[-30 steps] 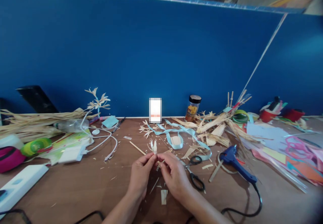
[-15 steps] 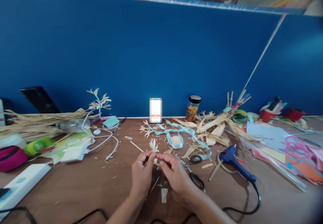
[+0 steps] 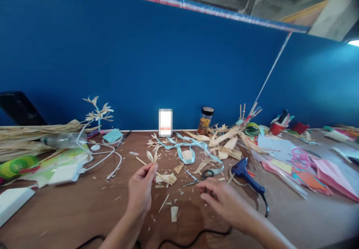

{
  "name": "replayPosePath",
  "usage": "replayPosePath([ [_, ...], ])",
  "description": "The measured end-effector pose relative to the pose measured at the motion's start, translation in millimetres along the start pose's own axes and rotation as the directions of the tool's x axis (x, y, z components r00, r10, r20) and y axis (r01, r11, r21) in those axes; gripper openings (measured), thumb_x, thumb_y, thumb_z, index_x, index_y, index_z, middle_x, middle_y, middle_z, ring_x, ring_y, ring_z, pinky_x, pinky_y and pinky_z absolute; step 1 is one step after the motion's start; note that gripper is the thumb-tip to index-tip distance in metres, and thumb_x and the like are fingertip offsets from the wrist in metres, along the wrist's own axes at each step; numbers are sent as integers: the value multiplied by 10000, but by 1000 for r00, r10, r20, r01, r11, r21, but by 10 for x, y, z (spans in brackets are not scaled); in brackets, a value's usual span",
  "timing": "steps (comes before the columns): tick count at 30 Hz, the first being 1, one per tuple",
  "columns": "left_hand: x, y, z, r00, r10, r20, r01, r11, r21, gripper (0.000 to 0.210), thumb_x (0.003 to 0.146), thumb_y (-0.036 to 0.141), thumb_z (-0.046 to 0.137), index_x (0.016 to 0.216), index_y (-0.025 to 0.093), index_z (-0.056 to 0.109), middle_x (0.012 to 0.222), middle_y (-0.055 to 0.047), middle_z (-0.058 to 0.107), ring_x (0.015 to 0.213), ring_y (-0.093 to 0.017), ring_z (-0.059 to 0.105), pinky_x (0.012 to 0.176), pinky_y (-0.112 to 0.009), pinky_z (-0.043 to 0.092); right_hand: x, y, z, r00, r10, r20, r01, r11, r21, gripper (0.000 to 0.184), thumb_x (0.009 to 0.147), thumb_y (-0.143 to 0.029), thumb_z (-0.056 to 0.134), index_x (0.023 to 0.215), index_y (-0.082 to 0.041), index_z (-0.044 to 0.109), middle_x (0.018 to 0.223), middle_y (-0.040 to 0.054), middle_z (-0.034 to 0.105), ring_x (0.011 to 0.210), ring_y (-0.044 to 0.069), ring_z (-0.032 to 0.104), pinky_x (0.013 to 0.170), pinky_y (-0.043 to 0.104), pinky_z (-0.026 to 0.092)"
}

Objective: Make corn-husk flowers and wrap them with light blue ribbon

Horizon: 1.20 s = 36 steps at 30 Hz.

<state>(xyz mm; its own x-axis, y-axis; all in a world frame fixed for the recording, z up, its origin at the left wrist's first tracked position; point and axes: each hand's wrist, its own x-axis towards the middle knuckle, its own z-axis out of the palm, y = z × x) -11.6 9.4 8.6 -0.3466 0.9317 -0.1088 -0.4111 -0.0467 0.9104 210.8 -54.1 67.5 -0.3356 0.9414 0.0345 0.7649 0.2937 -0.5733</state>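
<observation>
I pinch a small dried-husk flower [image 3: 154, 159] in my left hand [image 3: 141, 189], left of the scissors [image 3: 192, 183]. Its petals are separated and gathered, so the bloom looks mostly formed; my fingers hide its base, and no blue stem shows on it. My right hand [image 3: 218, 194] curls over the scissors' near handle, but I cannot tell whether it grips. Far left beyond the scissors, a husk-flower spray [image 3: 98, 115] on a blue stem looks further along. A husk scrap [image 3: 174, 214] lies nearer me than the scissors, a glue gun [image 3: 251, 180] right of them.
</observation>
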Motion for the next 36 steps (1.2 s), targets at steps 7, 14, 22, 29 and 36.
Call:
replayPosePath([
  [7, -9, 45, 5, 1000, -12, 10, 12, 999, -52, 266, 508, 256, 758, 715, 128, 651, 561, 43, 558, 463, -41, 408, 461, -170, 328, -226, 257, -73, 991, 92, -96, -113, 961, -253, 225, 811, -215, 418, 971, -212, 576, 949, 61, 607, 843, 185, 560, 720, 274, 401],
  [14, -35, 13, 26, 998, 17, 67, -17, 1000, -3, 259, 517, 268, 753, 701, 124, 641, 511, 47, 525, 458, -51, 390, 448, -182, 312, -162, 330, 152, 988, 124, -88, -149, 912, -381, 184, 789, -199, 448, 916, -195, 581, 966, 71, 575, 890, 199, 538, 751, 280, 389],
  [22, -65, -19, -5, 994, 31, 102, -38, 997, 66, 226, 568, 293, 725, 706, 140, 632, 494, 62, 484, 459, -53, 367, 445, -177, 299, 31, 164, 233, 981, 192, 32, -166, 910, -381, 269, 784, -83, 388, 960, -177, 569, 976, 92, 590, 900, 176, 554, 750, 240, 386],
  [29, -40, -43, -12, 995, 46, 83, -52, 996, 75, 223, 574, 305, 718, 712, 142, 651, 505, 62, 489, 461, -51, 363, 451, -176, 298, -3, 93, 293, 986, 153, 63, -124, 937, -328, 215, 785, -126, 416, 921, -173, 576, 945, 82, 594, 890, 172, 558, 752, 229, 390],
  [36, -28, -46, -16, 1000, 8, 7, -8, 998, 69, 331, 541, 358, 728, 784, 139, 670, 577, 36, 554, 485, -63, 403, 449, -181, 308, -39, 66, 289, 998, 63, 28, -51, 945, -323, 141, 781, -212, 491, 903, -209, 562, 908, 40, 583, 847, 176, 553, 715, 240, 398],
])
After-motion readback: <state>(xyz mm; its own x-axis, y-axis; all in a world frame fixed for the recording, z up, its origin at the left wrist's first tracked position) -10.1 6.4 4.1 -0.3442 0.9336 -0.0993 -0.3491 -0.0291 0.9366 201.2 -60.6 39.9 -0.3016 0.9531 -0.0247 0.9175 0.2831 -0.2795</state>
